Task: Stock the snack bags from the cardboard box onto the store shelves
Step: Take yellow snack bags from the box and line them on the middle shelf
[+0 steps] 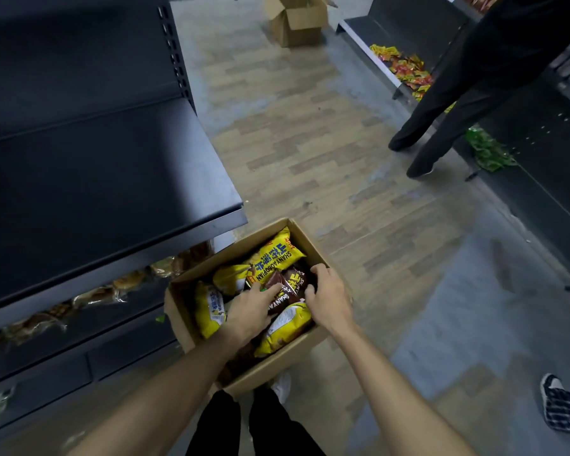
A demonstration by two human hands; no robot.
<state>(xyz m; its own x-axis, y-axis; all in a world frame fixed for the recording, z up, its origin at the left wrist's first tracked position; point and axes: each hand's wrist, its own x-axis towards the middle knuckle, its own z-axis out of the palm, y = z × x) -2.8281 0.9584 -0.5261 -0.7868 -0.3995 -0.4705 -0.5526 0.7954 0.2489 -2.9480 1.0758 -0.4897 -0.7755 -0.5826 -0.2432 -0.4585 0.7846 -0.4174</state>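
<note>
Open cardboard box (pixel 191 327) down on the wood floor (pixel 310 143), right in front of two black trouser legs (pixel 244 426) and a white shoe (pixel 282 385). Full of snack bags: a big yellow bag (pixel 278 255) lying near the far end, with "SHANYAOBOPIAN" printed on it; another yellow bag (pixel 229 278) just beside it; one more yellow bag (pixel 208 309) along the left wall; a fourth yellow bag (pixel 287 327) near the right wall. Brown bag (pixel 288 289) in the middle, between the yellow ones.

Both hands down inside the box. Left hand (pixel 250 312) lying on top of the bags, fingers mostly straight and reaching onto the brown bag, touching it. Right hand (pixel 326 296) on the other side of the same brown bag, fingers bent and curled over its far edge, holding it.

Dark metal store shelf (pixel 112 192) on the left, top board bare. Lower shelf (pixel 79 327) under it, with a row of clear-wrapped brown baked snacks (pixel 93 296) along the front.

Far up the aisle, a second cardboard box (pixel 297 24) with flaps open. On the right, another dark shelf unit (pixel 540 153) with a pile of red and yellow packets (pixel 405 69) and some green packets (pixel 489 151). Another person in black trousers (pixel 448 93) standing beside those packets. Checked shoe (pixel 563 406) at the bottom right edge.
</note>
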